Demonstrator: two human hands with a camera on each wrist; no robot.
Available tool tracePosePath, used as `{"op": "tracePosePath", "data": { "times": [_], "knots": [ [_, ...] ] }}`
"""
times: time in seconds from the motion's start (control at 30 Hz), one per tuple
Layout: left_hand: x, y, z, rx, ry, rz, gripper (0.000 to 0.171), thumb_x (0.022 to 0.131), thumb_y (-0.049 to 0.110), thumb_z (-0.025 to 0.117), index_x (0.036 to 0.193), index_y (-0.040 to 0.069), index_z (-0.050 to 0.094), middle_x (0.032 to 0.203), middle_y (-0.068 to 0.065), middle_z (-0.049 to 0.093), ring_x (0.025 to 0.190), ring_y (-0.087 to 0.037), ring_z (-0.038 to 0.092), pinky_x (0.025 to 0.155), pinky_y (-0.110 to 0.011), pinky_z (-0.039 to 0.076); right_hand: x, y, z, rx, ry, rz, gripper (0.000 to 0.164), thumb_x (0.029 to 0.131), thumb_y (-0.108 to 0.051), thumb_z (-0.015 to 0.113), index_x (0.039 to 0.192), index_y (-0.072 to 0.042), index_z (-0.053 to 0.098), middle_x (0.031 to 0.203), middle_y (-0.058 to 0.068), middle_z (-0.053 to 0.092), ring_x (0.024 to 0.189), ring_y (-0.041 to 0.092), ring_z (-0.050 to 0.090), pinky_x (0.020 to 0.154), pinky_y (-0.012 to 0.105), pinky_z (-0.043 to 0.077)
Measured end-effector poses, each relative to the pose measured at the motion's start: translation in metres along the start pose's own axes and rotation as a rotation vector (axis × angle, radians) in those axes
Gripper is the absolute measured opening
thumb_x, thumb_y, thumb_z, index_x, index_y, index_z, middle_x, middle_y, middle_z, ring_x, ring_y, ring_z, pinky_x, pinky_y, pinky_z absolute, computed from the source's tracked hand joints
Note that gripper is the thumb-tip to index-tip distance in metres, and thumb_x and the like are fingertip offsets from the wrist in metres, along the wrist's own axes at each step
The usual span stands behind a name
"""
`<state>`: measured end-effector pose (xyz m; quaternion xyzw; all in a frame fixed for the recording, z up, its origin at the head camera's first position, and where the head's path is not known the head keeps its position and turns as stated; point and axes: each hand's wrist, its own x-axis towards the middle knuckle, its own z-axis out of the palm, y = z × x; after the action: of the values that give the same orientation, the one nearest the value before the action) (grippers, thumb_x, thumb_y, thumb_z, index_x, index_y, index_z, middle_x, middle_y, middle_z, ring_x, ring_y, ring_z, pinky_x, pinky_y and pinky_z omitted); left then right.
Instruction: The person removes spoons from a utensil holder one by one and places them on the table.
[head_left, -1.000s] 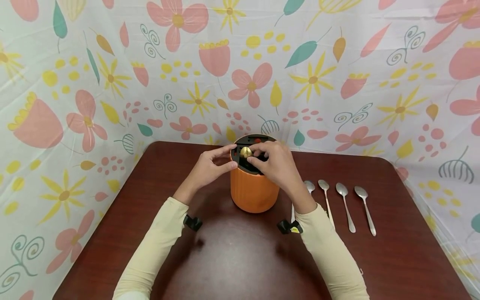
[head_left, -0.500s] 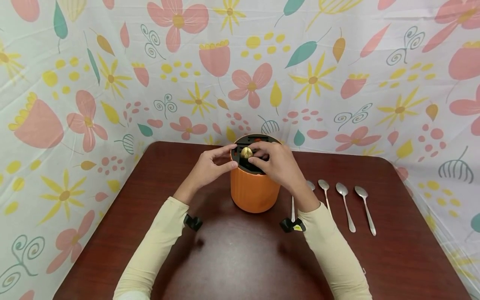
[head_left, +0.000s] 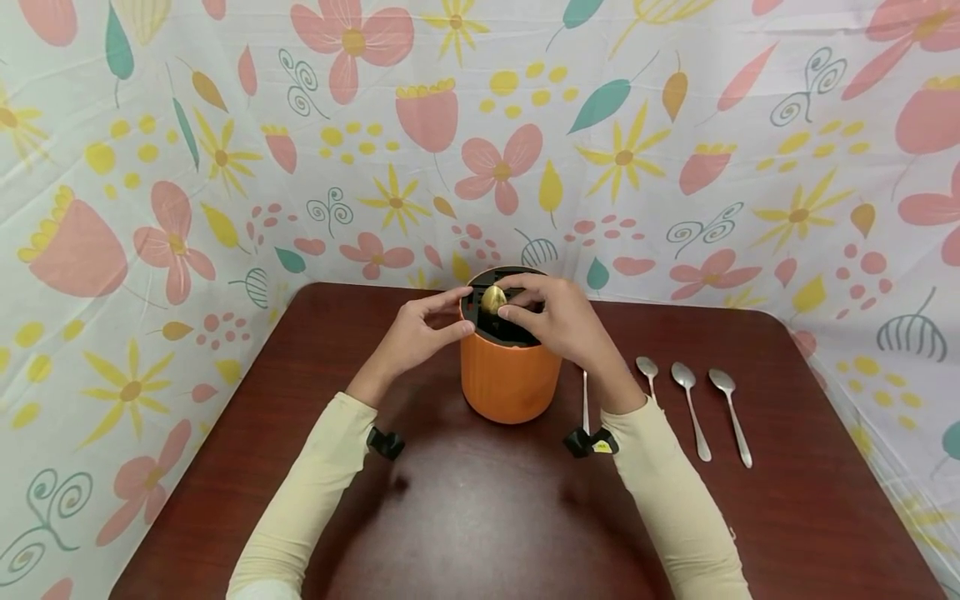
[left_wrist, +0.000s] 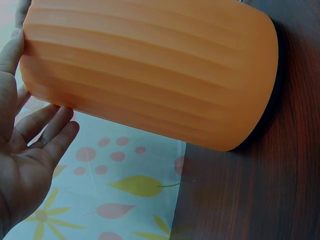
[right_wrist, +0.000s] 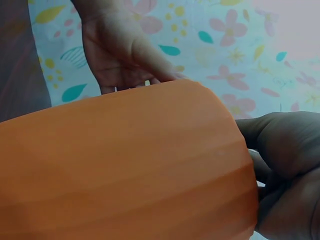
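An orange ribbed utensil holder (head_left: 510, 387) with a slotted black top (head_left: 517, 337) stands on the table. A gold-looking spoon bowl (head_left: 493, 300) shows above that top; its handle is hidden. The right hand (head_left: 558, 312) pinches the spoon between thumb and index finger. In the right wrist view, the holder's wall partly covers the right hand (right_wrist: 292, 172). The left hand (head_left: 420, 329) touches the holder's left side at the rim, thumb nearer and index finger farther back. Its other fingers, loosely extended, reach the ribbed side in the left wrist view.
Several silver spoons (head_left: 684, 377) lie in a row on the brown table (head_left: 450, 517), to the right of the holder. The right forearm partly covers the nearest ones. A floral cloth (head_left: 337, 150) hangs behind and beside the table.
The right wrist and forearm have shifted slightly right, covering more of the nearest silver spoon. The gold-looking bowl has risen slightly within the right fingers. The left hand stays at the rim.
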<state>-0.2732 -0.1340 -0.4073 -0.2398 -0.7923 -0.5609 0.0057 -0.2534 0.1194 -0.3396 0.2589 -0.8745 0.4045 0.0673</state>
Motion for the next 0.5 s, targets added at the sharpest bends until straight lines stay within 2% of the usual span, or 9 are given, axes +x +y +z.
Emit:
{"op": "tracePosePath", "data": {
  "times": [0.5],
  "knots": [
    [0.000, -0.001, 0.000, -0.001, -0.007, -0.015, 0.055, 0.093, 0.036, 0.077, 0.145, 0.032, 0.059, 0.147, 0.003, 0.058, 0.124, -0.018, 0.062, 0.101, -0.042, 0.054, 0.004, -0.008, -0.023, 0.076, 0.018, -0.008, 0.035, 0.095, -0.022, 0.076, 0.130, -0.016, 0.072, 0.098, 0.004, 0.078, 0.094, 0.017, 0.073, 0.072, 0.036, 0.055]
  ]
}}
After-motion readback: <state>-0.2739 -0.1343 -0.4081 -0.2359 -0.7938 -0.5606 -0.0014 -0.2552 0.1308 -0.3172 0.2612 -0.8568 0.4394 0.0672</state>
